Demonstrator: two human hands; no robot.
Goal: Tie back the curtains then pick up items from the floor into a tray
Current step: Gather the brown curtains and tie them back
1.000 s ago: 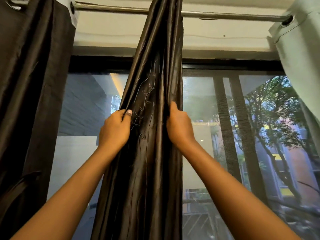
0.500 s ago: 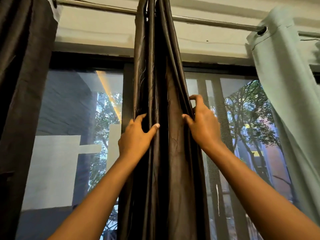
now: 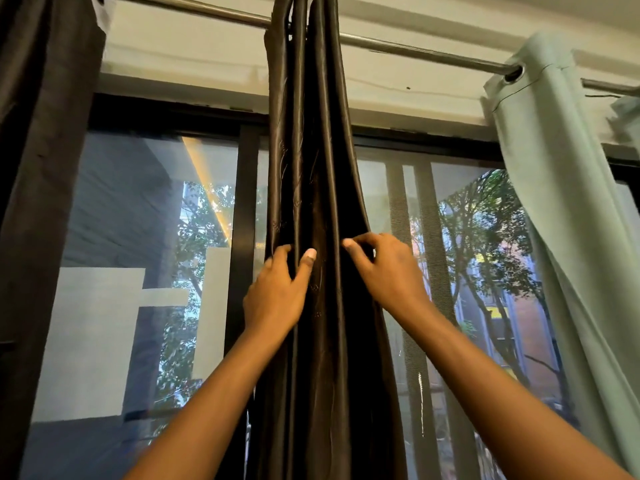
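right hand [image 3: 389, 271] now seemingly pinches the dark curtain [image 3: 322, 168], fingers curled.

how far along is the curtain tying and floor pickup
Done: the middle dark curtain is bunched into a narrow column on the rod. In hand: left hand and right hand pinch its folds. Left: no tie on it yet; floor, items and tray are out of view.
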